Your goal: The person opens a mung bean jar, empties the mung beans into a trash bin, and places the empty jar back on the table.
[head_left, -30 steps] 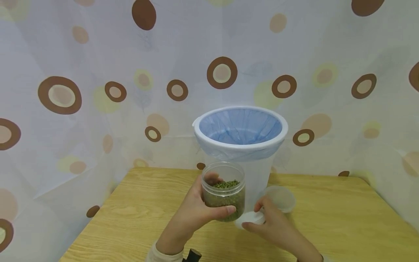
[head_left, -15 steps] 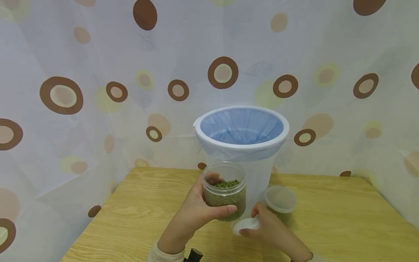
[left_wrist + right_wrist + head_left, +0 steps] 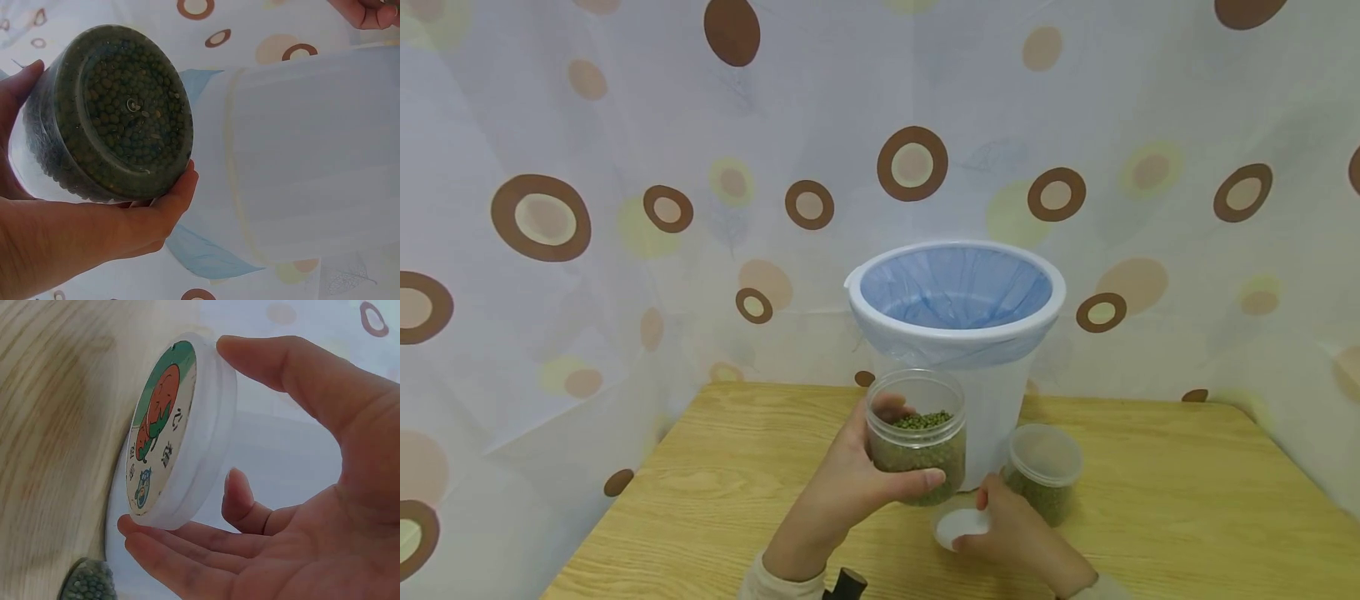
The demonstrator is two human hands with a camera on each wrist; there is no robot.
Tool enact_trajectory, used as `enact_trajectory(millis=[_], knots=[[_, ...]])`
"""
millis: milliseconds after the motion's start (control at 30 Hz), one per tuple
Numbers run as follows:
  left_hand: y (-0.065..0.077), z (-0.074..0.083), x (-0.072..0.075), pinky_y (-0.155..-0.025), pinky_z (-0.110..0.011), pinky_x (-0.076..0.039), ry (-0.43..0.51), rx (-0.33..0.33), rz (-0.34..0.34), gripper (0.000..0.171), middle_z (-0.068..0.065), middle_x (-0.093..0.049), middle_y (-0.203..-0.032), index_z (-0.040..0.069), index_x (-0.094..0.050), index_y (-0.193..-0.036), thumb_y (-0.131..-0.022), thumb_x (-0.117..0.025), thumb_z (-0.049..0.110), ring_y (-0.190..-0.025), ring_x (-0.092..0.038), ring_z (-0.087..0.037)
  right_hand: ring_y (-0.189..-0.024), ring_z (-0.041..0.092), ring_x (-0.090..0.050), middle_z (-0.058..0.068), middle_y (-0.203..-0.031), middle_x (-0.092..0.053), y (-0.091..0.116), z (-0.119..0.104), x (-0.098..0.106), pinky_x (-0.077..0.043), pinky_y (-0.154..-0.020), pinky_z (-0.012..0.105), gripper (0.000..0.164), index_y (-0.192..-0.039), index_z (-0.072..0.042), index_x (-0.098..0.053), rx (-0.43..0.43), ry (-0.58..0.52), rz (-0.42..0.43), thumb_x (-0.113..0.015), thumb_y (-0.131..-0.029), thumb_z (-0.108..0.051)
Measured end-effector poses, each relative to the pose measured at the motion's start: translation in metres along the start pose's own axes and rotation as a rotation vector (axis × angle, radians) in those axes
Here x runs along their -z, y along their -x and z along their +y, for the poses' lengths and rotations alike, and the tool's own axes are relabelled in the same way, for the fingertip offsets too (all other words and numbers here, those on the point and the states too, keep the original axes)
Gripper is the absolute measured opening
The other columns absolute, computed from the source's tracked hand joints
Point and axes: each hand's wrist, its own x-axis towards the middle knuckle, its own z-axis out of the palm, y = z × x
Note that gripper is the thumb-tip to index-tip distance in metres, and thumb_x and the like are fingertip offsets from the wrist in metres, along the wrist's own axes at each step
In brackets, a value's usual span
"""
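In the head view my left hand [image 3: 857, 492] grips a clear, uncovered jar [image 3: 917, 467] part filled with small green beans, held tilted in front of the bin. The left wrist view shows the jar's base [image 3: 134, 112], with the beans pressed against it and fingers around its side. My right hand [image 3: 1018, 537] holds a round white lid [image 3: 961, 528] low over the table. In the right wrist view the lid [image 3: 206, 425] sits between thumb and fingers, and its printed face with an orange-red picture is turned toward the wood.
A white bin [image 3: 996, 400] with a blue bag liner [image 3: 955, 292] stands behind the held jar. A second jar [image 3: 1043, 496], with green beans and a cloudy whitish top, stands right of it on the wooden table [image 3: 1165, 492]. Patterned curtain [image 3: 820, 100] hangs behind.
My right hand has moved down and slightly left with the lid, uncovering more of the second jar. The left hand and its jar have stayed nearly still.
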Motion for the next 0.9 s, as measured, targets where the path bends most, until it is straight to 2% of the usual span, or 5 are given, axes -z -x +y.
enact_trajectory(millis=[333,667,900], knots=[[0.001,0.001,0.000,-0.090,-0.035,-0.045,-0.001,-0.001,-0.006,0.061,-0.013,-0.049,-0.124,0.006,-0.042,-0.123,-0.075,-0.080,0.004,-0.109,-0.052,-0.023,-0.065,0.019,-0.048,0.005,-0.075,-0.050,-0.001,0.008,-0.007,-0.043,-0.059,0.030,0.049,-0.094,-0.001,-0.044,-0.007,0.016,-0.036,-0.084,-0.070,-0.018],[0.002,0.002,0.000,-0.090,-0.035,-0.045,0.001,-0.003,-0.007,0.062,-0.013,-0.049,-0.124,0.006,-0.042,-0.123,-0.074,-0.080,0.004,-0.109,-0.052,-0.023,-0.064,0.018,-0.045,0.004,-0.073,-0.047,-0.003,0.010,-0.014,-0.040,-0.056,0.028,0.047,-0.091,-0.001,-0.045,0.018,0.038,0.002,-0.083,-0.068,-0.016],[0.003,0.003,0.001,-0.090,-0.035,-0.045,0.014,-0.002,-0.020,0.062,-0.013,-0.048,-0.125,0.005,-0.041,-0.124,-0.075,-0.080,0.005,-0.110,-0.052,-0.023,-0.067,0.019,-0.047,0.005,-0.076,-0.048,-0.004,0.010,-0.021,-0.045,-0.062,0.033,0.051,-0.094,-0.001,-0.045,-0.027,0.043,0.036,-0.086,-0.066,-0.014]])
